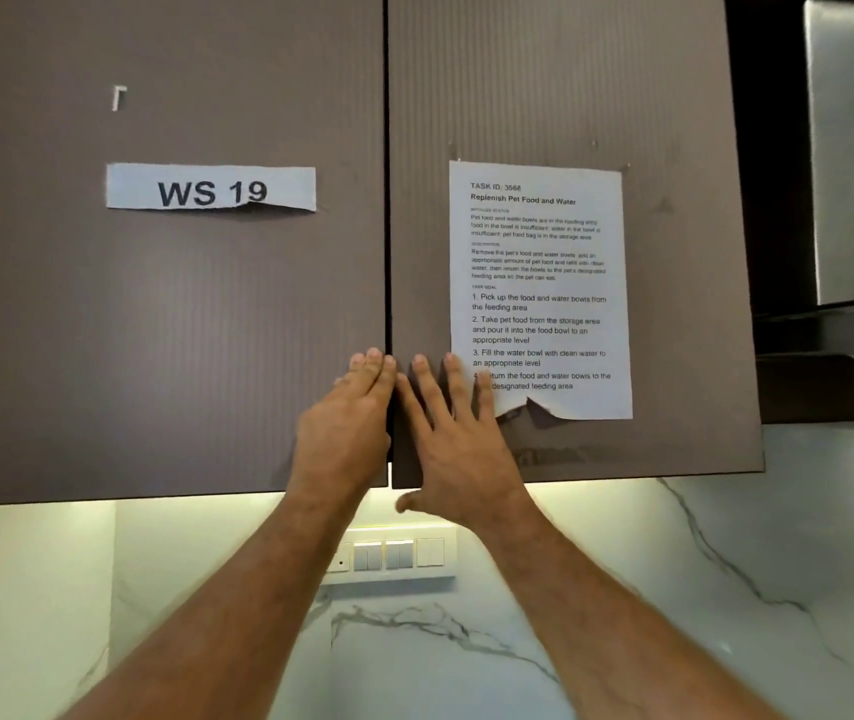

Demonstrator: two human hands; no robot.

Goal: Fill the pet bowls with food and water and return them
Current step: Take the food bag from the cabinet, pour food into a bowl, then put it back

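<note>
Nearest, both arms reach up past the switches (394, 556) on the marble wall; the left hand (347, 428) lies flat on the left door (165, 314), fingers together and straight, while the right hand (458, 439) spreads its fingers apart on the right door (684, 314), gripping nothing. No bowls or food are in view, perhaps behind these doors. Best to hook fingertips under each bottom edge and pull evenly, sparing the task sheet (539, 283) beyond.

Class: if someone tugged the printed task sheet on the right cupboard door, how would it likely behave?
The task sheet looks like thin paper, so probably floppy and light. Its bottom edge is already torn and curled, so it would likely rip further. The right hand overlaps its lower corner, fingers straight.
</note>
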